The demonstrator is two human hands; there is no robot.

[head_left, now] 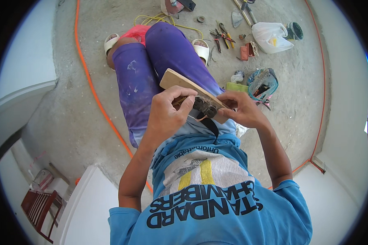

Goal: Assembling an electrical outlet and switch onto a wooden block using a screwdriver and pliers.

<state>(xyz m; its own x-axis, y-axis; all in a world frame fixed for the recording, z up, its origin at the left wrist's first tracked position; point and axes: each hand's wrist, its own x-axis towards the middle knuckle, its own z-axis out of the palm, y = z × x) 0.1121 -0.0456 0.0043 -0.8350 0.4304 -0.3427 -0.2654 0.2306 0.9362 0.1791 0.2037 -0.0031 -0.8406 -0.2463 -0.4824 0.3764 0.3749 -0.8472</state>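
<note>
Blue short-sleeved T-shirt fabric (253, 228) with a grey-and-yellow print fills the near foreground. Beyond its hem, above the lap, a flat light-brown wooden board (178, 79) is held at a slant, bearing dark round fittings (209, 111), thin pale wires (207, 99) and a dangling black strap (211, 126).

Both hands are on this work, forearms converging from either side. The left hand (169, 108) bends inward, thumb and forefinger pinched on the wires; which strands sit between them cannot be told. The right hand (245, 109) clasps the board's lower right end, thumb on the near side, fingers over the edge. The left hand hides part of the board's near face.

Around it are purple trousers fading to light blue (131, 77) and white open-toed sandals (110, 42). Ahead on the grey concrete floor (290, 122) lie a looped yellow cord (192, 28), yellow-handled pliers (224, 34), small red boxes (244, 53), a knotted white plastic bag (270, 38) and, nearest the right hand, a clear blue-rimmed bag (262, 85). An orange cord (88, 73) runs down the left side.
</note>
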